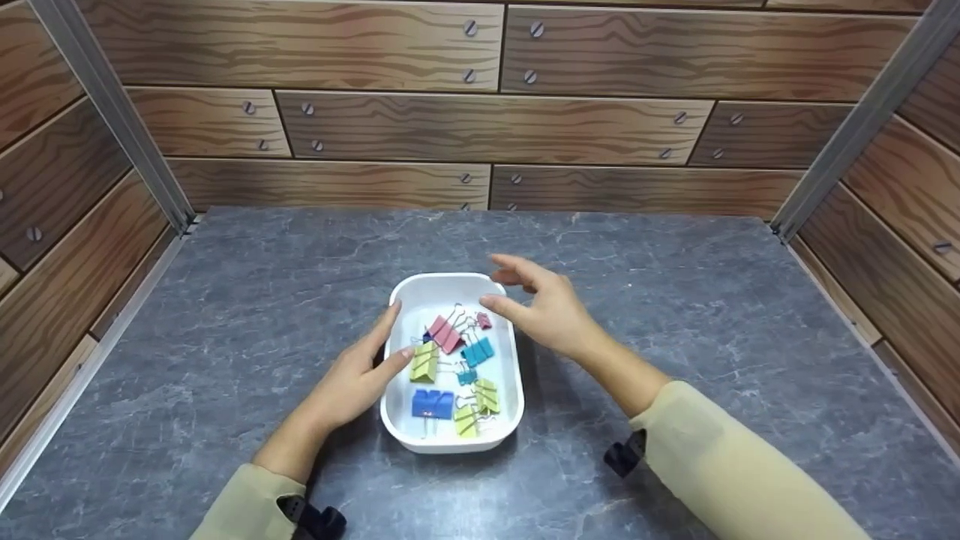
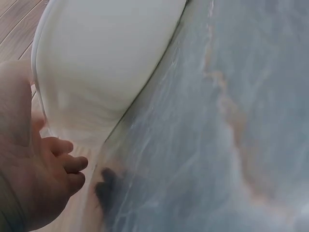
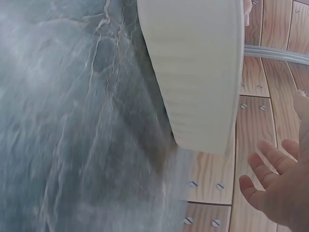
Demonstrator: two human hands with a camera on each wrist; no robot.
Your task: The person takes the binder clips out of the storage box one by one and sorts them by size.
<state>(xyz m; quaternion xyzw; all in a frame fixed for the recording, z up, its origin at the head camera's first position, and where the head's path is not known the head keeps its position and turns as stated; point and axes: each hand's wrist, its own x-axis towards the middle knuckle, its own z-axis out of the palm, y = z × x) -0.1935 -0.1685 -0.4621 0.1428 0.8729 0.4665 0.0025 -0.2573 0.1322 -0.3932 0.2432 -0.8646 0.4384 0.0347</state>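
Right, so the white tub point(image 1: 454, 444) sits just below the middle of the head view, flat on the grey table point(image 1: 262, 315), with the coloured clips point(image 1: 478, 352) scattered across its floor; its raised walls presumably keep them together. My left hand point(image 1: 349, 384) lies along the tub's left side, fingers loosely extended and curled round nothing, thumb over the rim beside the large yellow clip point(image 1: 423, 365). That spot looks good for steadying, though I can't tell whether I'm pressing at all. Up at the tub's right edge, my right hand point(image 1: 551, 311) is spread, holding nothing, thumb by the rim, well off to one side, so the clips show plainly. The blue clip point(image 1: 432, 404) lies at the tub's lower left, wire handles towards the bottom of the frame, probably easy to pinch.
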